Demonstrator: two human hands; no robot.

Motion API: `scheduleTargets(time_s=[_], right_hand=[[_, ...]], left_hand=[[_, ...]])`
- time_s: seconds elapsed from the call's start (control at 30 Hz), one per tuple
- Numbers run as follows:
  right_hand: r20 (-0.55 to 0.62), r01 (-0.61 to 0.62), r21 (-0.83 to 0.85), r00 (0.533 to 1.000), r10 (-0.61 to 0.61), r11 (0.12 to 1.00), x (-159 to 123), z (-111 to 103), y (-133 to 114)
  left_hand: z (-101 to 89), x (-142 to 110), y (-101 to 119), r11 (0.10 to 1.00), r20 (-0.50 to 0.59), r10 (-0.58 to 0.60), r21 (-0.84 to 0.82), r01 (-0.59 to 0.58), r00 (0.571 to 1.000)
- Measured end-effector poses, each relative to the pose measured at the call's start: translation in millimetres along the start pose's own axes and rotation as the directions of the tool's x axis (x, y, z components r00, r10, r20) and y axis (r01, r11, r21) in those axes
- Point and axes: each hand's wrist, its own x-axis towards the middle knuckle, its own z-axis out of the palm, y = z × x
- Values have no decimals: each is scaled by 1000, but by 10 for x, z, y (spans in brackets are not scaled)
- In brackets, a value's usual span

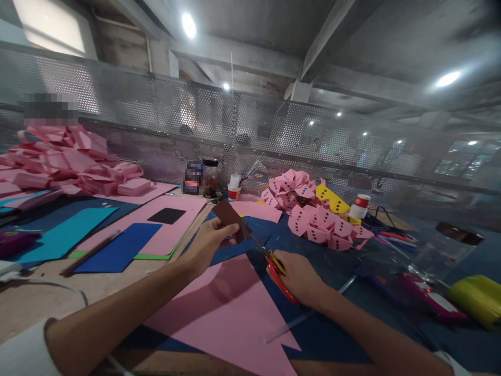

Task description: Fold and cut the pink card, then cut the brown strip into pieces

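Note:
My left hand (209, 241) pinches a small dark brown piece of paper (230, 215) and holds it up over the table. My right hand (298, 277) grips red-handled scissors (274, 263), whose blades reach up to the lower edge of the brown paper. Both hands hover above a large pink paper triangle (230, 308) that lies on dark blue sheets.
A heap of pink and yellow dotted cut-outs (313, 209) sits behind the hands. Folded pink pieces (66, 162) pile up at far left. Blue, teal and pink sheets (117, 235), a ruler (90, 253), jars (442, 250), cups, pens and a perforated metal screen (250, 125) surround the work area.

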Motion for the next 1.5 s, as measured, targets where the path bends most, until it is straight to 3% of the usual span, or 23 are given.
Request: scheduleTargets(time_s=[1.5], right_hand=[[54,-19,26,998,18,999,-20,-46,-60]], left_hand=[[30,-35,43,1000,52,15,22,-16,999]])
